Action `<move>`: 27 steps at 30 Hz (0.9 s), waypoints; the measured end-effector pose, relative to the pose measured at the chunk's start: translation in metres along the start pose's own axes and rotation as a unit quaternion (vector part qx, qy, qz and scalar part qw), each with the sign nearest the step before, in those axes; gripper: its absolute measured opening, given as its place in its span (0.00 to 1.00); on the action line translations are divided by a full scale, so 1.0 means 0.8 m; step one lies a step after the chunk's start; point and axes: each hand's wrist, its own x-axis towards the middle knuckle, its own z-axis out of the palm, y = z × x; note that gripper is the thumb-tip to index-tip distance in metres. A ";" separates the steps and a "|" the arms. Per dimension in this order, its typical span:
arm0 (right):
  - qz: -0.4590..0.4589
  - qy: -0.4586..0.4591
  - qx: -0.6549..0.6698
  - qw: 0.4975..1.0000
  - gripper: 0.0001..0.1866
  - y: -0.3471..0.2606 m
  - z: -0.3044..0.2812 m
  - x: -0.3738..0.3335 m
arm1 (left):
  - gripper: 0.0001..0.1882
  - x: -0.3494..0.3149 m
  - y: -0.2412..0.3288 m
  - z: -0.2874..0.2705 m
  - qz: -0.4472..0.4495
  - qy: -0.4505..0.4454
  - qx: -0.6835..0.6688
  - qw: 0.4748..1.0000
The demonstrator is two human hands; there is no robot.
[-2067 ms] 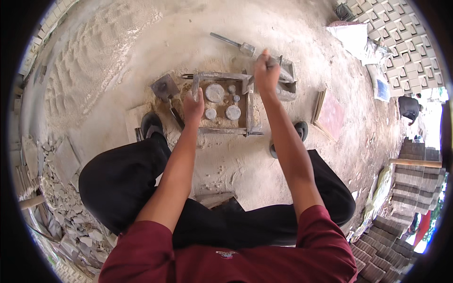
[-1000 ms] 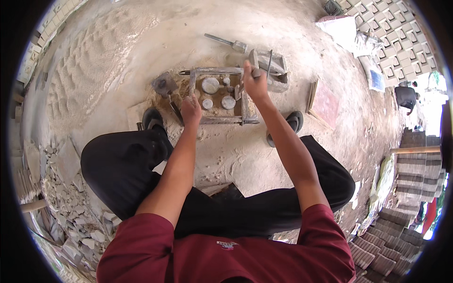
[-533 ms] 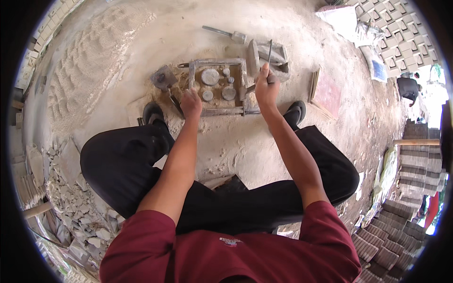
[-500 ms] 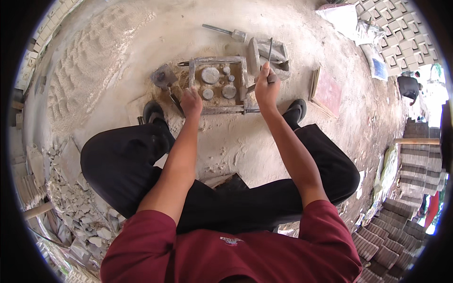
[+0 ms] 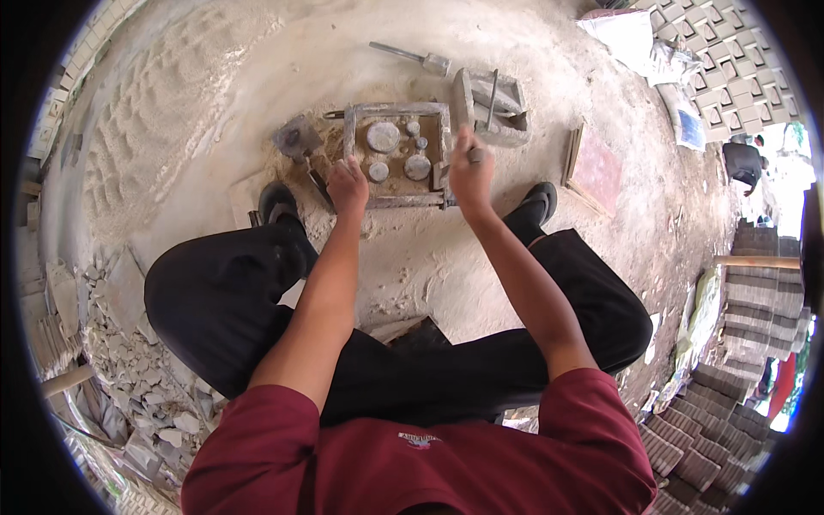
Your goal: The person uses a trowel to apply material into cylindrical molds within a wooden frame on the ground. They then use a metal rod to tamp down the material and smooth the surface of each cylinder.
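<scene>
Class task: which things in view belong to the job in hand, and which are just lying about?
Apparently in use:
left hand, at the frame
right hand, gripping a dark handle
round discs inside the frame

Apparently lying about:
long-handled tool
pinkish board
stone rubble
white sack

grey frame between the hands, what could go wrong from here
The tool in the right hand, held close to the right side of the grey frame, might slip and scrape its edge. The left hand is at the frame's left side, so a jolt could pinch its fingers. The round discs inside might shift if the frame is knocked.
</scene>
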 end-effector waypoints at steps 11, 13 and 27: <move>0.006 -0.013 0.029 0.999 0.25 -0.013 0.005 0.041 | 0.26 -0.003 -0.010 -0.006 0.024 0.012 0.066 0.997; -0.109 0.030 -0.026 0.993 0.25 0.020 -0.003 0.053 | 0.27 -0.005 -0.005 -0.002 0.050 0.024 0.089 0.994; 0.038 -0.052 0.167 0.984 0.28 -0.037 0.015 0.104 | 0.29 0.001 -0.012 -0.005 0.011 0.004 0.071 0.997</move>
